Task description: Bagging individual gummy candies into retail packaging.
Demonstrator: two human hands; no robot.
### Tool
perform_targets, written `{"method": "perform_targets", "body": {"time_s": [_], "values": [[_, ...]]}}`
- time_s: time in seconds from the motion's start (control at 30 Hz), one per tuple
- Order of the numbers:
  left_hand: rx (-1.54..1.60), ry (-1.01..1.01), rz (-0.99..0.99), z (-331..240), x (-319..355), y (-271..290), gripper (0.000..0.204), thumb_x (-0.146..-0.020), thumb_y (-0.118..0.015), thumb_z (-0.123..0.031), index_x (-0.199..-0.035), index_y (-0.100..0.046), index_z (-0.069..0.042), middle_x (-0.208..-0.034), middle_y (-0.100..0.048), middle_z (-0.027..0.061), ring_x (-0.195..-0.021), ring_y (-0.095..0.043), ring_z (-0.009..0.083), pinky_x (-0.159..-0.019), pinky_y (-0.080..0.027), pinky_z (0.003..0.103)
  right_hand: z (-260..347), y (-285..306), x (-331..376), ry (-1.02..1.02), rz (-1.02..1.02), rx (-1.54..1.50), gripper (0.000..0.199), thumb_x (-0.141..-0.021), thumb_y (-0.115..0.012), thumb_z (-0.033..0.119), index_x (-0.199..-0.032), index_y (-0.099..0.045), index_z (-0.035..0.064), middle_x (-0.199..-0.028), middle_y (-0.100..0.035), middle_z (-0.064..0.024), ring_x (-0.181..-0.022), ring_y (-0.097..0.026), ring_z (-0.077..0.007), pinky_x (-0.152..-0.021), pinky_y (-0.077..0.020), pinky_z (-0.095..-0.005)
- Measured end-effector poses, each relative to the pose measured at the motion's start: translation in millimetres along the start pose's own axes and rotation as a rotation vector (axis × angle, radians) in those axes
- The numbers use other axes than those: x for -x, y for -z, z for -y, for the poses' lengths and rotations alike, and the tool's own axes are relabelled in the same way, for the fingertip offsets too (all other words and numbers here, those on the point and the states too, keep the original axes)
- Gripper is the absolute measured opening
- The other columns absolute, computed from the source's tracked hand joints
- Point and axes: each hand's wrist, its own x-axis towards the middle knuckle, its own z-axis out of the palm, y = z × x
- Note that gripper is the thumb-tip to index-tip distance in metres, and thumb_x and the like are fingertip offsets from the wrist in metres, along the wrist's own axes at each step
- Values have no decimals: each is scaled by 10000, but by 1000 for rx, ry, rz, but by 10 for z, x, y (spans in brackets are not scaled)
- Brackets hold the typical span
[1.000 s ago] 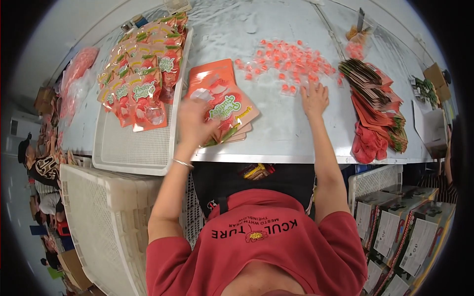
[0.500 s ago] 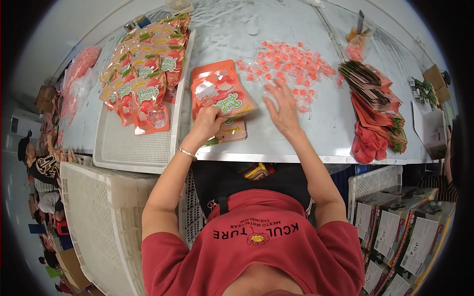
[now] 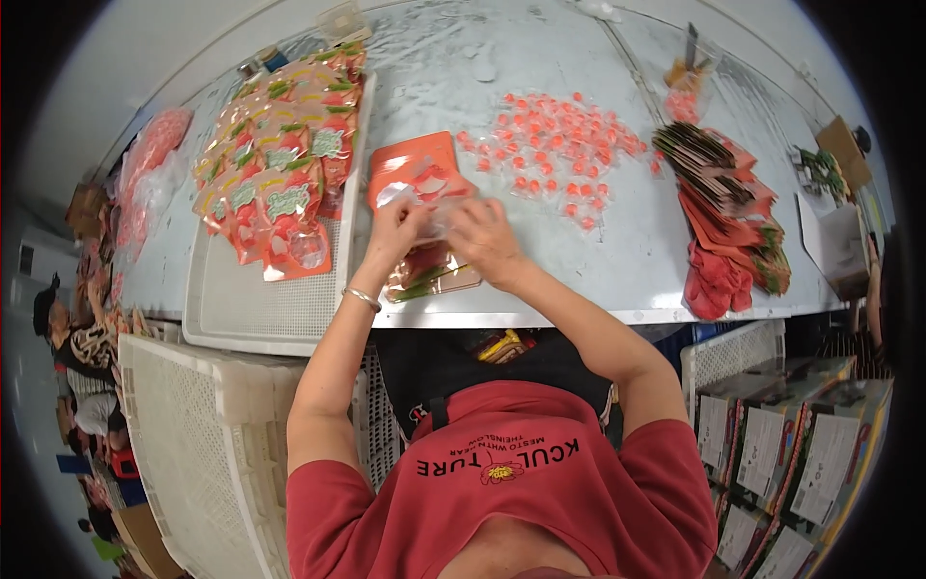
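My left hand (image 3: 395,234) is closed on the edge of a red and pink candy pouch (image 3: 437,208), low over the table's near side. Close against it, my right hand (image 3: 490,241) has its bent fingers at the pouch; they are smeared by motion, and anything between them is hidden. Beyond my hands lies an orange-red pouch (image 3: 410,154). Nearer the table edge, another shiny pouch (image 3: 434,275) lies under my hands. Loose candies (image 3: 550,145), red and wrapped in clear film, are spread out past my right hand.
A white mesh tray (image 3: 265,309) at the left bears a heap of filled pouches (image 3: 289,145). On the right lie a fanned stack of flat pouches (image 3: 723,183) and a red cloth bundle (image 3: 717,280). Stacked crates (image 3: 183,425) and printed cartons (image 3: 762,444) stand below the table.
My right hand has come left and nearer from beside the loose candies to the pouch at my left hand. Its spread fingers are now bent. The pouch now tilts, mostly hidden by my hands.
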Motion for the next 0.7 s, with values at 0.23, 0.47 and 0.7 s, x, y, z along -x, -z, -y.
{"method": "perform_targets", "body": {"time_s": [0.23, 0.47, 0.7], "values": [[-23, -45, -173, -357, -166, 74, 189, -830, -539, -107, -709, -476, 23, -571, -481, 72, -535, -440, 132, -502, -370, 310, 13, 145, -228, -178, 216, 6, 227, -722, -653, 172, -908, -563, 79, -823, -545, -48, -869, -534, -210, -734, -329, -398], [-73, -226, -96, -404, -33, -38, 163, -837, -514, -74, -729, -436, 18, -583, -405, 43, -551, -385, 95, -490, -343, 282, -360, 541, -13, -624, 59, -1129, 184, -796, -662, 172, -881, -655, 8, -844, -661, -89, -821, -621, -141, -698, -471, -302], [-136, -216, -51, -883, 258, -134, 190, -869, -472, -38, -713, -366, -21, -663, -379, -24, -625, -339, 53, -527, -295, 212, -1292, 330, 904, -752, -98, 335, 183, -780, -669, 222, -934, -672, 124, -1054, -587, -87, -1038, -530, -238, -853, -425, -395]]}}
